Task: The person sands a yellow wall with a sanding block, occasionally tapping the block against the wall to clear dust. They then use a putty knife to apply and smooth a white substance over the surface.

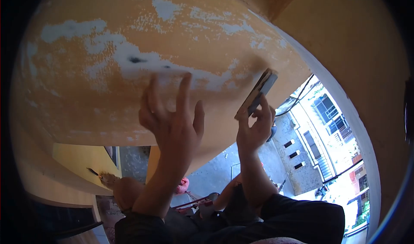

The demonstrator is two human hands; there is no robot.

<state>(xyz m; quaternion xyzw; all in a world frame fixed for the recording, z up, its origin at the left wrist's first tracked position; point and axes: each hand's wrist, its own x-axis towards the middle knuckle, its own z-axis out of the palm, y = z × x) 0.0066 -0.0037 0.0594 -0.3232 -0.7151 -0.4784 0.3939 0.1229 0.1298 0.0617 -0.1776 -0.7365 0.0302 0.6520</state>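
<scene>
My right hand (253, 134) grips a wide, flat putty scraper (264, 89) with a grey back and residue along its side. It is held tilted, close to the orange-tan painted surface (215, 106) overhead. My left hand (174, 125) is raised with fingers spread and holds nothing; its fingertips, slightly blurred, overlap the lower edge of a white patch (140, 63). Irregular white patches spread across the paint, and two small dark spots mark the one above my left hand.
A curved edge (345, 93) borders the surface on the right, with a bright yard and buildings (330, 114) beyond. Far below lie a grey floor (211, 168), a pink bundle (183, 185) and a red frame (192, 204) by my legs. A yellow wall (82, 160) stands lower left.
</scene>
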